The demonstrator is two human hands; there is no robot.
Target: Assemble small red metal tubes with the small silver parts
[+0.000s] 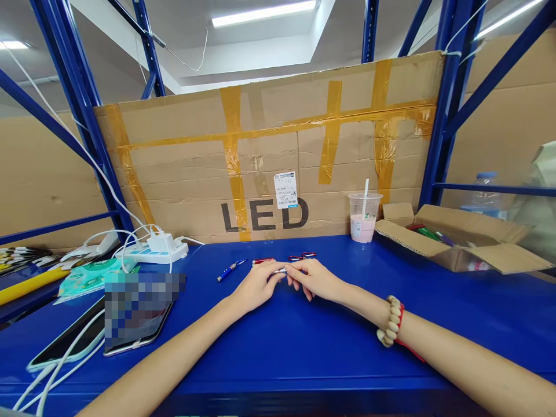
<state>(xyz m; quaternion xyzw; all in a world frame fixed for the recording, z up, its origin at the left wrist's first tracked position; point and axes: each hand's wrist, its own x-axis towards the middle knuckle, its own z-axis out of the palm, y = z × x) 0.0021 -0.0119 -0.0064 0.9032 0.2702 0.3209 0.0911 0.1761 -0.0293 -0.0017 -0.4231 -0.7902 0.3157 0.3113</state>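
Observation:
My left hand (257, 285) and my right hand (316, 279) meet over the middle of the blue tabletop. A short piece of a pen (280, 270), silvery and dark, shows between their fingertips. Both hands are closed on it, and most of it is hidden by my fingers. Just beyond my left hand lies a red pen (262, 261). Left of that, a blue pen (231, 270) lies at a slant. Red pens (303, 256) rest behind my right hand, partly overlapping. A beaded bracelet and a red cord circle my right wrist.
Left, a tablet (143, 324) and a phone (65, 336) lie near white cables and a power strip (158, 250). At the back stands a plastic cup (364, 223) with a straw. An open cardboard box (456, 246) sits right. A cardboard wall (195, 191) closes the rear.

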